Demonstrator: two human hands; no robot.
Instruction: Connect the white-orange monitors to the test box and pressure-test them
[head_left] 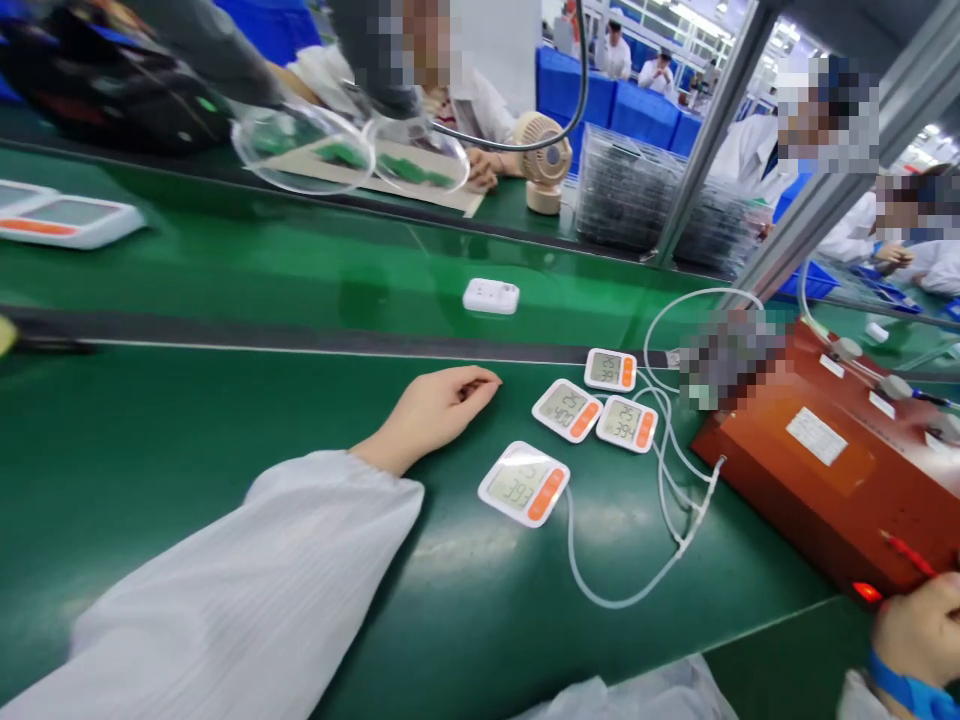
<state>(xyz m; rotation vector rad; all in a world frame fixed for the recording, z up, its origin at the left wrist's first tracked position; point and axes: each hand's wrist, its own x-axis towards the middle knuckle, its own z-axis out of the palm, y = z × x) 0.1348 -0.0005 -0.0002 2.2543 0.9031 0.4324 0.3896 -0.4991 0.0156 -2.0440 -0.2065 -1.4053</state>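
Note:
My left hand (439,415) rests on the green tabletop, its fingers curled together and nothing visible in them. To its right lie several white monitors with orange button strips and lit number displays. The nearest is a white monitor (517,484) on the end of a clear tube (626,603); behind it are another monitor (567,410), a third monitor (628,424) and one more monitor (611,370). At the right edge my right hand (919,630), with a blue wristband, is at the front of a red-brown box (795,480), by a glowing red switch (868,592). Its fingers are mostly hidden.
Branching tubes join the monitors to a white connector (701,510) near the box. Beyond the table edge, a white power socket (491,296) sits on a green strip. Farther back are a small fan (544,160), stacked clear trays (626,190), a metal post (712,130) and people in white coats.

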